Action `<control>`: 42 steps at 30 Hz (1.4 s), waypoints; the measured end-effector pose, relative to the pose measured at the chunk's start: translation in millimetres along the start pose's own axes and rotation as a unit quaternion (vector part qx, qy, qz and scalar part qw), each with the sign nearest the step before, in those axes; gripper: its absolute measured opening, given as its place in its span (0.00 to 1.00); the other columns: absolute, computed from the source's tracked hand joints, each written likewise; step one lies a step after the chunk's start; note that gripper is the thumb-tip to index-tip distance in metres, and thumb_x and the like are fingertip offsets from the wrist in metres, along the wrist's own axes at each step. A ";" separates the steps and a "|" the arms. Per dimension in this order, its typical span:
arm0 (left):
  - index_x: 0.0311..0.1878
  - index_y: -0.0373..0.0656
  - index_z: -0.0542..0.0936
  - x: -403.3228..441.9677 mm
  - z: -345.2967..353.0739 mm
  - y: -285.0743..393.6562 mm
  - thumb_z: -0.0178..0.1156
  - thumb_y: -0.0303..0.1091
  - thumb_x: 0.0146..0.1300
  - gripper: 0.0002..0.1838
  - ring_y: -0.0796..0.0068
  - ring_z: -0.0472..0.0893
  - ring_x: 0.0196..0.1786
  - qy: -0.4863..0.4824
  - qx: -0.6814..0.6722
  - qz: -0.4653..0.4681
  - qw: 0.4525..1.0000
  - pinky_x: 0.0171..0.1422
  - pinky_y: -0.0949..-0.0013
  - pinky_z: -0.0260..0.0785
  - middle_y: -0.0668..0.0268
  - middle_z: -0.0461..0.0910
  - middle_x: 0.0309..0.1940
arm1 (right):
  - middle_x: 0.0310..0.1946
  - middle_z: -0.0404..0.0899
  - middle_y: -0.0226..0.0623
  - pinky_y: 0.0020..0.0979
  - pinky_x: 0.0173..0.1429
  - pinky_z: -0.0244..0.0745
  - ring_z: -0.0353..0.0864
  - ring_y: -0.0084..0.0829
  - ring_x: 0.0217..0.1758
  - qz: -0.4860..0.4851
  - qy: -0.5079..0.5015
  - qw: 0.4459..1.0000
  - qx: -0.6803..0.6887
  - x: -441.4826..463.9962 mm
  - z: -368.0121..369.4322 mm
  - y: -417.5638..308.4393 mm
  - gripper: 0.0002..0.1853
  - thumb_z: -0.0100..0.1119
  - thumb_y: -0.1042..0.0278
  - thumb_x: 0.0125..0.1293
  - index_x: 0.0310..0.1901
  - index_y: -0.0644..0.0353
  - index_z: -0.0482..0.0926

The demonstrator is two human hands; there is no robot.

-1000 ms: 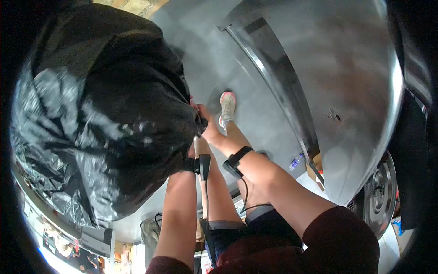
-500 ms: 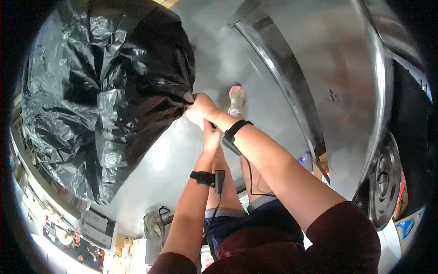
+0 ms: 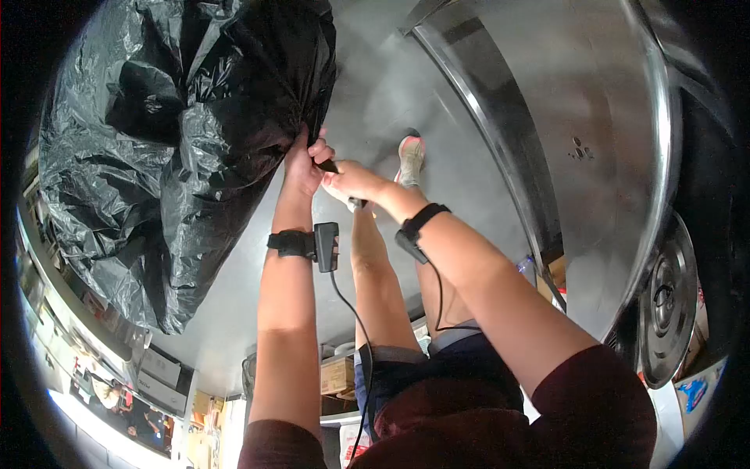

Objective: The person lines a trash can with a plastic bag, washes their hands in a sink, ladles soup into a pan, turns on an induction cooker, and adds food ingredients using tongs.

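Observation:
A large, bulging black garbage bag (image 3: 211,148) fills the left of the head view, its plastic gathered into a neck on its right side. My left hand (image 3: 305,160) is closed around that neck, right against the bag. Just to the right, my right hand (image 3: 355,181) is closed on the bag's gathered end. A short dark twist of plastic shows between the two hands, and a dark bit sticks out below my right fist. Each wrist wears a black strap with a small box and cable.
Grey floor lies under my feet, with one light shoe (image 3: 410,160) showing. A curved metal surface (image 3: 601,195) rises on the right, with a round metal lid (image 3: 668,301) beside it. Shelves and boxes (image 3: 164,379) stand at lower left, where people are partly visible.
My left hand has moved from below my right hand up to the bag's neck. My right hand has shifted slightly right, away from the bag.

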State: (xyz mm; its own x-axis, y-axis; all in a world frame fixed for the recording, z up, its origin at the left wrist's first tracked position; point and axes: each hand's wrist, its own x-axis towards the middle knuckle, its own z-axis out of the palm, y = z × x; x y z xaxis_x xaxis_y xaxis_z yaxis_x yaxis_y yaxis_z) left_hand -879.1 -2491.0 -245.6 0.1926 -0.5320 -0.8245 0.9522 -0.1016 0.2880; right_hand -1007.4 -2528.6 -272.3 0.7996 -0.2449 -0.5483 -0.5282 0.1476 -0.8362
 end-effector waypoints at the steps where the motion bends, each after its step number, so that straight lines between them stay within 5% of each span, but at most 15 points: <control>1: 0.31 0.40 0.69 -1.0 -4.4 1.1 0.43 0.47 0.66 0.19 0.82 0.54 0.16 -0.040 -0.005 -0.030 0.999 0.23 0.75 0.54 0.74 0.55 0.11 | 0.21 0.73 0.38 0.30 0.31 0.65 0.71 0.28 0.25 0.065 -0.043 0.997 0.020 -2.2 -9.4 -6.4 0.11 0.50 0.62 0.58 0.30 0.63 0.74; 5: 0.23 0.44 0.65 0.0 -9.7 4.1 0.39 0.47 0.67 0.20 0.80 0.55 0.17 -0.120 0.156 0.010 0.980 0.24 0.75 0.50 0.72 0.56 0.12 | 0.22 0.68 0.20 0.16 0.33 0.59 0.63 0.15 0.26 0.139 -0.216 0.945 0.204 -19.4 -73.8 -31.3 0.14 0.52 0.58 0.61 0.37 0.61 0.75; 8: 0.24 0.43 0.66 6.0 -23.5 -15.4 0.39 0.48 0.67 0.21 0.76 0.63 0.22 -0.014 0.399 0.142 0.906 0.30 0.72 0.57 0.71 0.63 0.15 | 0.30 0.73 0.28 0.21 0.40 0.62 0.66 0.20 0.32 0.094 -0.125 0.973 0.169 11.1 -79.4 -8.6 0.16 0.53 0.57 0.60 0.38 0.62 0.76; 10: 0.33 0.38 0.72 10.4 -39.8 -23.2 0.41 0.48 0.64 0.21 0.68 0.73 0.31 0.052 0.671 0.330 0.662 0.40 0.67 0.63 0.67 0.74 0.23 | 0.36 0.76 0.32 0.25 0.46 0.64 0.69 0.24 0.38 0.086 -0.050 0.990 0.104 29.3 -74.7 -25.3 0.16 0.51 0.58 0.60 0.40 0.64 0.75; 12: 0.32 0.38 0.73 3.6 -42.0 -25.9 0.43 0.42 0.60 0.17 0.66 0.73 0.33 0.080 0.726 0.312 0.608 0.42 0.66 0.64 0.64 0.74 0.26 | 0.41 0.76 0.36 0.27 0.51 0.63 0.71 0.27 0.45 0.110 0.014 0.994 0.026 38.2 -61.8 -61.8 0.18 0.50 0.58 0.61 0.43 0.66 0.75; 15: 0.30 0.38 0.74 -21.3 -29.1 -28.6 0.45 0.34 0.53 0.11 0.63 0.73 0.37 0.122 0.704 0.201 0.671 0.45 0.65 0.64 0.60 0.75 0.31 | 0.54 0.68 0.54 0.34 0.58 0.61 0.67 0.45 0.58 -0.052 0.013 0.996 0.067 41.3 -42.6 -67.7 0.23 0.49 0.64 0.57 0.54 0.66 0.68; 17: 0.30 0.38 0.74 -30.2 -19.5 -32.0 0.46 0.28 0.49 0.08 0.61 0.73 0.40 0.171 0.629 0.127 0.748 0.47 0.64 0.65 0.57 0.75 0.34 | 0.56 0.66 0.50 0.30 0.64 0.55 0.61 0.36 0.62 -0.109 0.006 0.994 0.019 43.4 -38.2 -44.7 0.26 0.53 0.65 0.54 0.55 0.67 0.65; 20: 0.31 0.36 0.75 -15.8 -24.3 -57.1 0.47 0.20 0.39 0.12 0.62 0.73 0.42 0.062 0.110 0.058 0.990 0.54 0.63 0.62 0.58 0.74 0.35 | 0.52 0.67 0.55 0.33 0.62 0.58 0.62 0.46 0.60 -0.198 0.034 0.971 -0.126 23.7 -47.7 -36.8 0.29 0.57 0.68 0.48 0.54 0.68 0.66; 23: 0.31 0.35 0.74 2.6 -35.0 -75.5 0.46 0.19 0.36 0.14 0.63 0.72 0.44 -0.101 -0.140 0.081 0.982 0.58 0.64 0.58 0.59 0.74 0.35 | 0.46 0.71 0.57 0.35 0.54 0.65 0.69 0.46 0.53 -0.073 -0.041 0.983 -0.165 21.4 -58.8 -42.5 0.24 0.56 0.67 0.49 0.49 0.70 0.69; 27: 0.30 0.35 0.72 10.4 -44.0 -77.3 0.46 0.17 0.33 0.15 0.65 0.70 0.48 -0.240 -0.126 0.149 0.951 0.62 0.62 0.52 0.62 0.74 0.38 | 0.32 0.77 0.52 0.37 0.43 0.71 0.77 0.46 0.39 -0.058 0.011 0.973 -0.224 25.0 -50.1 -32.8 0.16 0.58 0.62 0.51 0.36 0.69 0.75; 30: 0.32 0.36 0.72 -18.2 -13.8 -65.8 0.46 0.16 0.40 0.13 0.68 0.72 0.47 -0.135 -0.104 0.155 0.973 0.58 0.63 0.59 0.62 0.74 0.41 | 0.22 0.78 0.46 0.38 0.40 0.73 0.79 0.44 0.33 0.014 -0.018 0.952 -0.304 23.3 -57.1 -48.4 0.18 0.57 0.55 0.52 0.24 0.66 0.78; 33: 0.33 0.38 0.70 -49.9 19.4 -44.0 0.45 0.13 0.50 0.10 0.74 0.73 0.45 0.054 -0.072 0.119 0.989 0.46 0.67 0.70 0.64 0.72 0.36 | 0.27 0.78 0.48 0.37 0.38 0.72 0.78 0.45 0.33 0.000 -0.017 0.941 -0.337 24.6 -60.4 -48.6 0.12 0.57 0.61 0.51 0.28 0.63 0.78; 34: 0.35 0.37 0.73 -43.4 14.1 -44.7 0.46 0.24 0.59 0.06 0.74 0.74 0.46 0.085 -0.033 0.135 0.987 0.36 0.75 0.71 0.63 0.74 0.42 | 0.28 0.78 0.49 0.38 0.39 0.72 0.77 0.45 0.34 -0.012 0.000 0.957 -0.290 24.3 -58.2 -45.3 0.12 0.57 0.62 0.51 0.30 0.64 0.78; 37: 0.38 0.35 0.73 -32.2 25.0 -41.2 0.51 0.26 0.58 0.06 0.73 0.76 0.43 0.273 0.182 0.121 0.937 0.34 0.74 0.73 0.63 0.75 0.39 | 0.30 0.77 0.49 0.39 0.41 0.71 0.77 0.46 0.36 -0.041 0.029 0.976 -0.213 19.5 -51.3 -42.3 0.12 0.57 0.64 0.50 0.33 0.64 0.77; 42: 0.40 0.35 0.74 -24.5 24.1 -51.1 0.53 0.23 0.57 0.07 0.72 0.78 0.38 0.235 0.123 0.171 0.949 0.36 0.75 0.74 0.64 0.76 0.37 | 0.32 0.77 0.48 0.40 0.43 0.70 0.75 0.47 0.38 -0.133 0.072 0.935 -0.320 17.9 -50.4 -29.1 0.12 0.56 0.68 0.49 0.35 0.63 0.76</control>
State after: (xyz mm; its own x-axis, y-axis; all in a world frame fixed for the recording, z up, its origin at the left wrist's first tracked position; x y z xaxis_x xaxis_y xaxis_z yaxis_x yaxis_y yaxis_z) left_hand -938.1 -2493.0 -228.4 0.6196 -0.1421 -0.7719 0.7422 -0.2138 0.6351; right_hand -992.1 -2585.5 -257.2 0.9049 -0.3243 -0.2756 -0.4151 -0.5298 -0.7396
